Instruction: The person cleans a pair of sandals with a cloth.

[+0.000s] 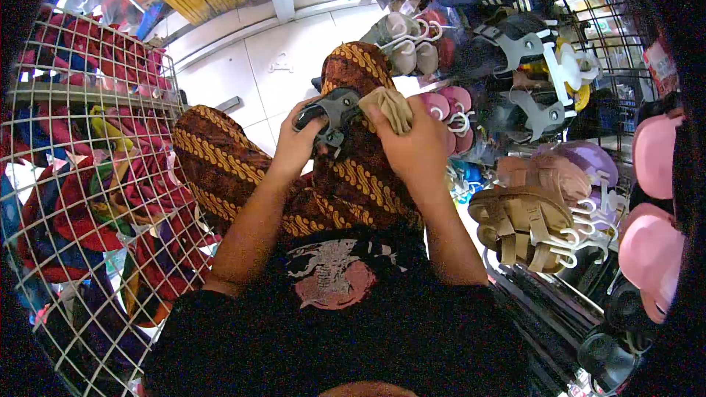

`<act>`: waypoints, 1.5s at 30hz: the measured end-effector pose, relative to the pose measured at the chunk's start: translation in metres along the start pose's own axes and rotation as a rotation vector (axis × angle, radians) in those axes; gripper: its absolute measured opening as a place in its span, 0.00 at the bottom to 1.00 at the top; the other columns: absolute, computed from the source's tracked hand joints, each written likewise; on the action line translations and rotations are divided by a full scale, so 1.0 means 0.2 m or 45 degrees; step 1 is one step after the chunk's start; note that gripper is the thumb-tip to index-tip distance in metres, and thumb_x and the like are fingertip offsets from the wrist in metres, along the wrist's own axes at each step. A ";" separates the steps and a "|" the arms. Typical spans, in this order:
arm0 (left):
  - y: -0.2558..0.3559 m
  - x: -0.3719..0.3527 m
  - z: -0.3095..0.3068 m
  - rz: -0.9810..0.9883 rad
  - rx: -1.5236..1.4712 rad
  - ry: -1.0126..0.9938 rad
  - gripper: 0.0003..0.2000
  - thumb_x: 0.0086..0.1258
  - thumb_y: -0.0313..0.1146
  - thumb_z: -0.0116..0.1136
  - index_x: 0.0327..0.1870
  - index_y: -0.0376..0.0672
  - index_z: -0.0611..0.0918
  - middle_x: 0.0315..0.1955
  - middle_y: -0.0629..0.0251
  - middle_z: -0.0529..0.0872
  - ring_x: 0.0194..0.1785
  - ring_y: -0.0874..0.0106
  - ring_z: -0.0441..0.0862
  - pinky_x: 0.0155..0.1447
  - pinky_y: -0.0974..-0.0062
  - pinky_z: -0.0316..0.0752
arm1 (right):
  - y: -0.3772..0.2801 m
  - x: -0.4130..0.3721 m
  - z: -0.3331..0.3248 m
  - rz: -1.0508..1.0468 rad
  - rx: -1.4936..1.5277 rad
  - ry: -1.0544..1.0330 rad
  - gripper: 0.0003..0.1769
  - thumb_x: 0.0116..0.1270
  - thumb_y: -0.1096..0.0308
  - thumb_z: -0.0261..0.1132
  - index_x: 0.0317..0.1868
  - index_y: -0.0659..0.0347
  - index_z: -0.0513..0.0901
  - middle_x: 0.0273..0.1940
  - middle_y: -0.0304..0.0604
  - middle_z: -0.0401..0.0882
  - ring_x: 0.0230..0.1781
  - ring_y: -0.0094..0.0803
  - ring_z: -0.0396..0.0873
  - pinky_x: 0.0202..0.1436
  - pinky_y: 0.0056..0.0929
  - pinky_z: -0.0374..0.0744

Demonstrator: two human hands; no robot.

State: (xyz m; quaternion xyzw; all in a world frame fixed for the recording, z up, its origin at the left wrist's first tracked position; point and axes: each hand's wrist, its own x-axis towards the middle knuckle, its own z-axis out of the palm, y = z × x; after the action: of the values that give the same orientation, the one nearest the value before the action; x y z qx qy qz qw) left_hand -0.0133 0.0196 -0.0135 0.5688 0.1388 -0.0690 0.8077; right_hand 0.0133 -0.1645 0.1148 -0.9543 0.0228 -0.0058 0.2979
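Observation:
My left hand (296,145) is closed round a grey and black sandal (340,109), held over my lap with its straps facing up. Bunched in my right hand (416,145) is a beige cloth (388,107), right beside the sandal's far end. Under both hands lie my brown and gold patterned trousers (360,176). A white hanger (279,64) rests on the floor beyond my knees.
Wire mesh (95,176) with colourful footwear behind it rises on my left. To my right hang brown sandals (526,224), pink slippers (653,250) and grey-black sandals (540,114) on white hangers. White floor tiles (220,70) lie ahead, before a door track.

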 end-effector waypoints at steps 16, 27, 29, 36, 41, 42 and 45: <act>0.08 -0.04 0.04 0.004 0.205 -0.047 0.20 0.70 0.27 0.60 0.62 0.36 0.76 0.39 0.62 0.85 0.27 0.77 0.81 0.26 0.79 0.77 | 0.09 0.10 0.07 0.069 -0.132 -0.048 0.30 0.59 0.37 0.69 0.40 0.59 0.79 0.33 0.60 0.83 0.36 0.63 0.83 0.39 0.54 0.81; 0.10 -0.04 0.06 -0.056 0.059 -0.055 0.19 0.70 0.27 0.58 0.61 0.35 0.74 0.38 0.60 0.84 0.26 0.76 0.80 0.26 0.78 0.76 | 0.07 0.08 0.02 0.140 0.059 -0.222 0.27 0.64 0.42 0.68 0.48 0.59 0.81 0.42 0.55 0.85 0.44 0.52 0.84 0.47 0.43 0.79; 0.11 -0.04 0.07 -0.103 0.032 0.003 0.21 0.70 0.28 0.59 0.63 0.36 0.72 0.40 0.60 0.84 0.27 0.75 0.81 0.28 0.78 0.78 | 0.17 0.09 0.04 0.084 0.071 -0.132 0.24 0.65 0.47 0.69 0.48 0.59 0.82 0.42 0.54 0.85 0.44 0.48 0.84 0.47 0.41 0.79; 0.02 0.00 0.04 0.017 0.129 -0.085 0.24 0.69 0.29 0.61 0.65 0.41 0.71 0.40 0.60 0.84 0.29 0.75 0.82 0.29 0.77 0.79 | 0.09 0.05 0.02 -0.234 0.170 -0.081 0.19 0.65 0.54 0.68 0.46 0.60 0.78 0.42 0.58 0.82 0.44 0.60 0.81 0.47 0.50 0.78; -0.06 0.01 0.01 0.016 0.032 -0.070 0.22 0.67 0.29 0.63 0.62 0.41 0.71 0.39 0.62 0.84 0.27 0.77 0.82 0.29 0.78 0.77 | 0.16 0.05 0.11 -0.502 0.039 -0.322 0.17 0.62 0.62 0.70 0.46 0.60 0.78 0.41 0.54 0.82 0.43 0.56 0.81 0.45 0.46 0.78; -0.05 0.01 0.00 0.005 0.089 -0.075 0.22 0.67 0.29 0.63 0.61 0.41 0.72 0.39 0.62 0.84 0.26 0.77 0.82 0.28 0.79 0.77 | 0.15 0.06 0.07 -0.412 0.085 -0.443 0.16 0.62 0.62 0.71 0.46 0.61 0.80 0.40 0.54 0.83 0.43 0.53 0.82 0.45 0.43 0.78; 0.02 -0.01 0.01 0.007 0.258 -0.080 0.21 0.68 0.30 0.63 0.59 0.40 0.72 0.39 0.62 0.84 0.25 0.77 0.81 0.28 0.79 0.77 | 0.16 0.10 0.01 -0.349 0.207 -0.422 0.16 0.63 0.61 0.71 0.46 0.62 0.81 0.37 0.54 0.83 0.41 0.50 0.83 0.43 0.41 0.78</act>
State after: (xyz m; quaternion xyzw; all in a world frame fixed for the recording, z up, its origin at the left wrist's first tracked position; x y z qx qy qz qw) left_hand -0.0138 0.0187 -0.0077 0.6456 0.1041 -0.0982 0.7502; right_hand 0.0313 -0.1898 0.0948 -0.9093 -0.1568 0.1087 0.3699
